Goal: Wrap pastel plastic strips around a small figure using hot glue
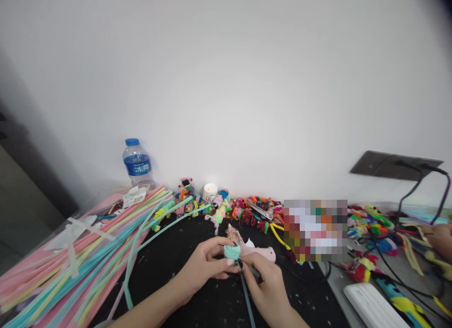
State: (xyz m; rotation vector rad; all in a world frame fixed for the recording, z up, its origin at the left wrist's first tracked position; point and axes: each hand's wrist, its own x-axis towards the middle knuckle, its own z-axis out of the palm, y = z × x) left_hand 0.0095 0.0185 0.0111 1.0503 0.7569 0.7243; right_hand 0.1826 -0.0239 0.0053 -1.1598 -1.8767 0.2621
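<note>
Item one: teal fuzzy coil, held over the near middle of the black mat.

We log the left hand as pinching the coil from the left. The coil sits at the fingertips, clear of the palm.

We log the right hand as curled tight around a teal stem. The stem runs from under the coil toward the near edge, and the fingertips touch the coil's lower right.

Just beyond the coil: a pink tool.

Left: a bundle of pastel stems.

Far left: a water bottle.

Far middle: a white pot among small bright figures.

Far right: another person's hand.
</note>
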